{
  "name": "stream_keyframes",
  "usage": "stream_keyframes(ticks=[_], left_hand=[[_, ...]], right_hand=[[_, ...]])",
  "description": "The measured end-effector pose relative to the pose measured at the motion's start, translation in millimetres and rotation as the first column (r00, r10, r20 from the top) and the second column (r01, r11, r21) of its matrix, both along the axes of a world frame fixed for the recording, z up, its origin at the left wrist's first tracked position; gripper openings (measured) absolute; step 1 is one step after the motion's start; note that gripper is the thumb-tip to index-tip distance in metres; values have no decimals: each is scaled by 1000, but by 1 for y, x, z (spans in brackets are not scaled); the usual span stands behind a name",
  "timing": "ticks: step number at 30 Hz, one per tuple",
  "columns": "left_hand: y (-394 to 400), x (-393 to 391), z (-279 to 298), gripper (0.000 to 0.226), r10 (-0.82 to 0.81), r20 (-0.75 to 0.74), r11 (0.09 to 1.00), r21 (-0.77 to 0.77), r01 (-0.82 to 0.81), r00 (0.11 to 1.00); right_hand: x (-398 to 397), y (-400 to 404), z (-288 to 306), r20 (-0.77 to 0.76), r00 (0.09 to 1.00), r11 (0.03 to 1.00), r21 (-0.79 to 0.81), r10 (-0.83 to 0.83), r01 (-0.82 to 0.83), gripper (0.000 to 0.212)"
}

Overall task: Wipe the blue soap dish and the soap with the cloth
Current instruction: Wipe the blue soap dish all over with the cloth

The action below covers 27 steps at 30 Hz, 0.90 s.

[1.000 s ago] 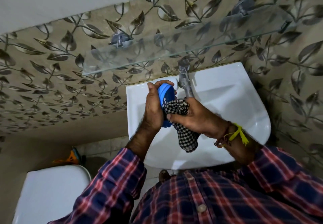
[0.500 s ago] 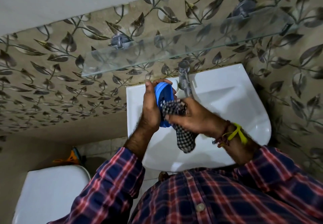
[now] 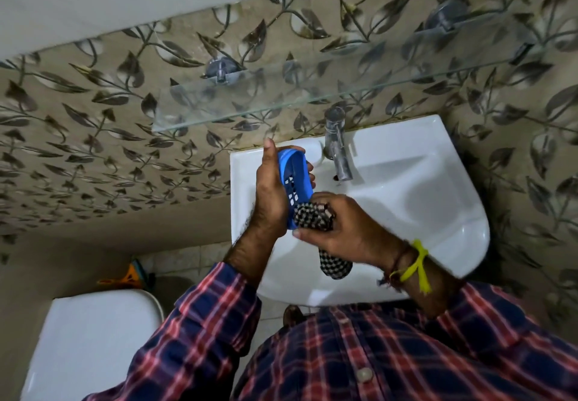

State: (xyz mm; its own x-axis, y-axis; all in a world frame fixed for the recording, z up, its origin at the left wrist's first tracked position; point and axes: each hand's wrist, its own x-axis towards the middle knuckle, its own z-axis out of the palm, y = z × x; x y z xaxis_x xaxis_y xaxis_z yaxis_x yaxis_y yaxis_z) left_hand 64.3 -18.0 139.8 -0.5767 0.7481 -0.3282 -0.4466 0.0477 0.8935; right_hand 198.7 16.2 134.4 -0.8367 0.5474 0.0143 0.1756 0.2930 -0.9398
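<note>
Where leaf tiles [image 3: 93,137] meet, white basin [image 3: 422,212]

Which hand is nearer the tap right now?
Left. The left hand holds the blue soap dish just left of the tap; the right hand is lower, below it.

Place: you are standing in a small home bathroom.
Basin: a white ceramic washbasin [image 3: 406,200] is fixed to the wall directly below you.
Tap: one metal pillar tap [image 3: 336,144] stands at the basin's back edge, spout over the bowl.
Shelf: a clear glass shelf [image 3: 281,94] on chrome brackets [image 3: 220,70] runs along the wall above the basin.
Wall: you face glazed tiles [image 3: 93,125] with a brown leaf-and-vine pattern, plain pale wall above them.
Toilet: a white toilet lid or cistern top [image 3: 93,338] sits to your left, near the basin.
Floor: pale floor tiles [image 3: 187,259] show between the toilet and the basin.
</note>
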Motion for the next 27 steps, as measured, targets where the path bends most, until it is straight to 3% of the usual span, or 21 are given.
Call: stream_keyframes(ticks=[2,4,8,9,10,11,12,13,14,16,21,24,27], left_hand=[[1,-2,3,73,19,0,998,-60,-19,1000],[3,-2,6,81,23,-18,993,-119,-25,1000],[2,-4,8,83,-66,-61,984,-170,55,996],[-5,-5,1,79,-78,-160,988,-144,55,984],[-16,-6,-9,76,-103,-351,993,-87,77,931],[-29,-6,-20,77,-128,-586,990,-33,134,800],[-42,-6,-33,84,-161,-786,972,-23,233,597],[-52,-7,-45,94,-173,-911,944,-45,326,375],[-58,-8,-53,101,-168,-962,917,-72,392,216],[-54,-8,-55,101,-138,-985,898,-81,433,103],[-36,-6,-33,76,14,-996,938,43,343,86],[-40,0,-32,83,31,-979,974,75,213,203],[-42,3,-31,88,41,-950,984,91,150,310]], right_hand=[[-4,-7,-3,-16,998,990,129,-59,61,21],[-5,-8,-4,-60,994,986,135,-92,99,16],[-3,-3,1,-35,979,951,-245,-201,187,6],[-3,-1,3,-40,969,911,-351,-244,215,9],[-2,2,5,-55,960,863,-454,-276,222,11],[0,7,8,-74,953,803,-560,-294,204,10],[2,12,11,-78,953,738,-652,-293,173,10],[5,16,15,-69,960,685,-715,-272,142,13],[7,21,17,-45,970,650,-749,-238,125,16],[8,25,20,-4,984,598,-795,-180,106,17],[-1,23,25,-80,982,530,-848,-171,23,24],[0,14,22,-123,975,520,-854,-185,-10,19],[5,2,15,-131,980,589,-808,-147,-19,26]])
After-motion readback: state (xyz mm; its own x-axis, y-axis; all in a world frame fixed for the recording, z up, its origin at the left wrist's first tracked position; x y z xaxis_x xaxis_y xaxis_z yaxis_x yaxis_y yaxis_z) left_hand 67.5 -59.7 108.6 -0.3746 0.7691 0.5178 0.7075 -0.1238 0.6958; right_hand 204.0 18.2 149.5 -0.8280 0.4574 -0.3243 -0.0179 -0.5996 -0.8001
